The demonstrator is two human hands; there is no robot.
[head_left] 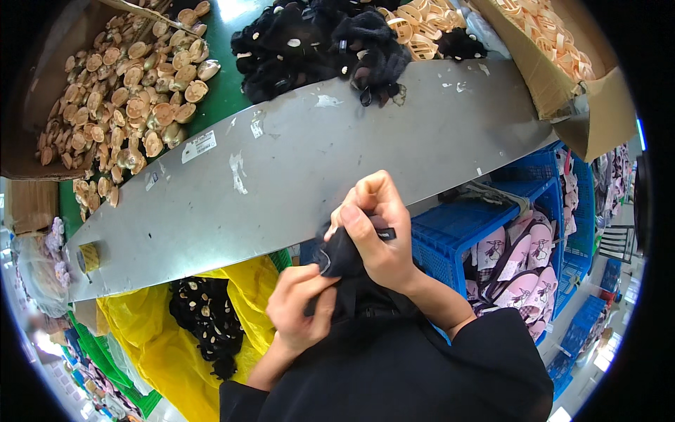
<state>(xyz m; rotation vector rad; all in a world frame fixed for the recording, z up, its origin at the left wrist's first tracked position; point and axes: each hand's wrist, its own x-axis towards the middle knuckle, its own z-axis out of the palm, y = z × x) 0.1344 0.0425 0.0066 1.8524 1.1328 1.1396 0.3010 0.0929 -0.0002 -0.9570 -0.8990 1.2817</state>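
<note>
Just past the near edge of the metal table (pixel 281 176), a small soft black fabric piece (pixel 343 254) is held up between both hands. My left hand (pixel 301 304) pinches its lower left side with thumb and fingers closed. From the upper right, my right hand (pixel 380 228) is closed on the same piece, thumb pressed against curled fingers. A thin pale curved line shows on the fabric close to the left fingertips. A small dark tab sticks out by the right thumb. The inside of the piece is hidden by the fingers.
Fluffy black pieces (pixel 295 53) lie heaped at the back. Gold half-shells (pixel 133 91) fill a carton at left; pale plastic parts (pixel 555 42) fill another at right. A yellow bag (pixel 144 330) holds more black pieces. Blue crates (pixel 450 232) hold pink slippers (pixel 519 271). A tape roll (pixel 88 257) sits left.
</note>
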